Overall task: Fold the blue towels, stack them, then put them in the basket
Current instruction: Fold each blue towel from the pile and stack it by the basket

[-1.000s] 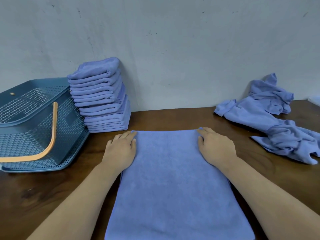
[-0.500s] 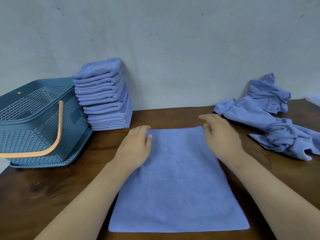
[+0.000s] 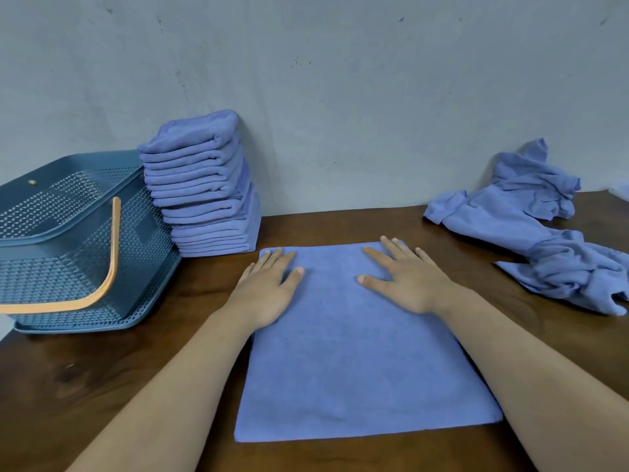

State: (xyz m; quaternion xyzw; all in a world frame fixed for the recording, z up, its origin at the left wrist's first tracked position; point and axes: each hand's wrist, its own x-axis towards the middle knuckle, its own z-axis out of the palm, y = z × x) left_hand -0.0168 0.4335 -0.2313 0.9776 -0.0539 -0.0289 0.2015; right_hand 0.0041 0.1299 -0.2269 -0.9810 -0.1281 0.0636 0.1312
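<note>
Blue terry towel (image 3: 357, 356), folded flat, lies on the brown wooden table (image 3: 85, 386). Left hand (image 3: 265, 291) and right hand (image 3: 408, 281) press its far corners, fingers straight, gripping nothing. Stack of folded blue towels (image 3: 200, 185) stands at 10 o'clock, blue perforated plastic basket (image 3: 68, 264) with orange handle at 9, crumpled blue towels (image 3: 531, 240) at 2.
</note>
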